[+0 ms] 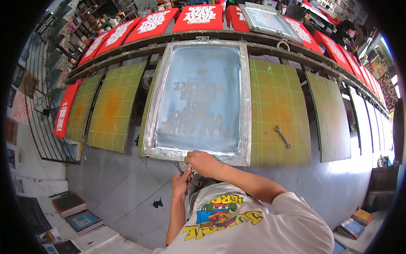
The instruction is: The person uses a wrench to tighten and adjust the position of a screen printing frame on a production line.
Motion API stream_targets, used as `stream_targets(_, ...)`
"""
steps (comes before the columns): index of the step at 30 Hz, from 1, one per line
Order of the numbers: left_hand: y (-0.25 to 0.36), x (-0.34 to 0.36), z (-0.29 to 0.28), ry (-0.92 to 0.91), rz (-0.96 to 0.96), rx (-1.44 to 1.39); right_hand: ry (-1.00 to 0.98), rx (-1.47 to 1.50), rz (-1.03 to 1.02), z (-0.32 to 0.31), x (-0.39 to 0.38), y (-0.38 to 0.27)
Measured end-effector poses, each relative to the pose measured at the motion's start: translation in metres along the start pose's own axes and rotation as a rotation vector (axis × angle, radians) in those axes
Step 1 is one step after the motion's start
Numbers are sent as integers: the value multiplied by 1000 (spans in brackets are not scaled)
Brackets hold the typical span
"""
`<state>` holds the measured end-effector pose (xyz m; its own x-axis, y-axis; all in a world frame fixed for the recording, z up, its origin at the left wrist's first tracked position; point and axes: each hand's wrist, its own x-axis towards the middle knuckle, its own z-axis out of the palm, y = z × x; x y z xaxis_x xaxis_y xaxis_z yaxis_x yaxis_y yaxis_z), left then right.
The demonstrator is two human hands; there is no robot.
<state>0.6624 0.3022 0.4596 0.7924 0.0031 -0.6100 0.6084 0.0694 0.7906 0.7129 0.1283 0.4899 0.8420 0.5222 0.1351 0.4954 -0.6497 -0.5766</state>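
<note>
A screen printing frame with a metal rim and pale blue mesh lies in front of me, with faint lettering on the mesh. My right hand is closed at the middle of its near edge, fingertips pinched together; what they grip is hidden. Just below and to the left, my left hand is closed round part of a dark metal tool, whose kind I cannot make out. Both hands nearly touch. A grey wrench lies on the yellow-green board to the right of the frame.
Yellow-green printing boards with grid lines stand either side of the frame. Behind a metal rail lie several red shirts with white print and a second screen. Stacked screens sit at lower left. A dark scrap lies on the tiled floor.
</note>
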Motion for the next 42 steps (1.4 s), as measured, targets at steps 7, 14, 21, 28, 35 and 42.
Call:
stream_targets(7,26,-16,7,-17,25,-27,416,420,434,-77,-55,13)
stream_targets(14,85,-32,57,-130,106,159,653,-153,841,-98,-182,110)
stream_targets(21,118,14,166,-509,502,666,759,-121,932,-99,-213,117)
stream_targets(28,99,38,286,-823,407,840,951,1012,915,-125,-222,90)
stream_targets(35,79,49,309,-750,353,690,1054,396,1237,-127,-273,160)
stream_targets(42,100,70,349,-540,524,703,939,-544,1227,-126,-274,178)
